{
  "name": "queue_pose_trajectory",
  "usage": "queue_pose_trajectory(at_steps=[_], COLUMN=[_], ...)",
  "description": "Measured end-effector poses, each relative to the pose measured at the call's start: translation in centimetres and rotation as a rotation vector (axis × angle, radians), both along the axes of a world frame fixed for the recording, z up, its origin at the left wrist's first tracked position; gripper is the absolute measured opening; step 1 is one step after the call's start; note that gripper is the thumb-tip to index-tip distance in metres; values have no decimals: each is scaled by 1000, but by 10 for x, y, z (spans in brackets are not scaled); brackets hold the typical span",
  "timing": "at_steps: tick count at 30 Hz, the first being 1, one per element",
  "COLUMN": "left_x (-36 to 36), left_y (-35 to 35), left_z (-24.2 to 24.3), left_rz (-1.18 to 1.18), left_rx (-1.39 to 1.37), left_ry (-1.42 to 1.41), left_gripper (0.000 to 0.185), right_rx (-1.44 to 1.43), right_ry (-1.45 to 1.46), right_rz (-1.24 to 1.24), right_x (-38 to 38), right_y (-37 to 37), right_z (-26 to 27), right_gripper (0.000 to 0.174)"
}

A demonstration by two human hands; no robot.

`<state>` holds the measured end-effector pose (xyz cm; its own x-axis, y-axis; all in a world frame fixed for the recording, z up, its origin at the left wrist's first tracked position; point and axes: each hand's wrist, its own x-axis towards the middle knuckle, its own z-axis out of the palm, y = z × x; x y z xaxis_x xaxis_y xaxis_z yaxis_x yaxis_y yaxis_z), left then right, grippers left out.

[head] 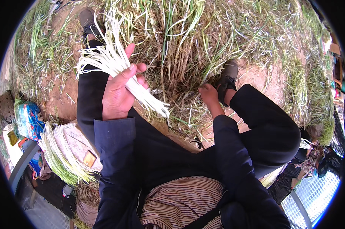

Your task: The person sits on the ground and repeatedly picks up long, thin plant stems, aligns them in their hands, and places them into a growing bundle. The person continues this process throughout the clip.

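My left hand (122, 88) is closed loosely around a bundle of long pale stalks (104, 58), which look like blanched chives. Their cut-looking ends (158, 106) point down and right, while the thin leafy ends fan out up and left. Lower and to the right, my right hand (209, 96) is beside my shoe (228, 77), its fingers curled at the edge of a heap of green and dry stalks (181, 54). Whether it pinches a stalk cannot be made out. The heap lies on the ground between my feet.
At my left, pale-green stalk bundles (58, 154) and a phone-like object (89, 159) lie on a light sheet (75, 137). Beyond them stands a blue printed bag (31, 120). Loose grass litters the bare soil (59, 94). More pale stalks (271, 177) show behind my right knee.
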<state>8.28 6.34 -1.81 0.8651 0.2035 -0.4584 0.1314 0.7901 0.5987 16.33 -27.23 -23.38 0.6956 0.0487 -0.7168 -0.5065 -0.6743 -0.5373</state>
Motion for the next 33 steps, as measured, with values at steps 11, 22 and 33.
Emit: queue_pose_trajectory(at_steps=[11,22,33], left_x=[12,3,-21], left_y=[-16,-55,-60], left_z=[-24,-26,-26], left_rz=[-98,-138,-181], left_rx=[-104,354,404], left_ry=[223,147,112], left_gripper=[24,13,12], right_rx=[377,358,192], right_ry=[19,-571,-721], right_rz=[-551,87,360], right_x=[-8,-55,-71], right_y=[29,103,117], right_z=[26,170,202], right_gripper=[19,15,19])
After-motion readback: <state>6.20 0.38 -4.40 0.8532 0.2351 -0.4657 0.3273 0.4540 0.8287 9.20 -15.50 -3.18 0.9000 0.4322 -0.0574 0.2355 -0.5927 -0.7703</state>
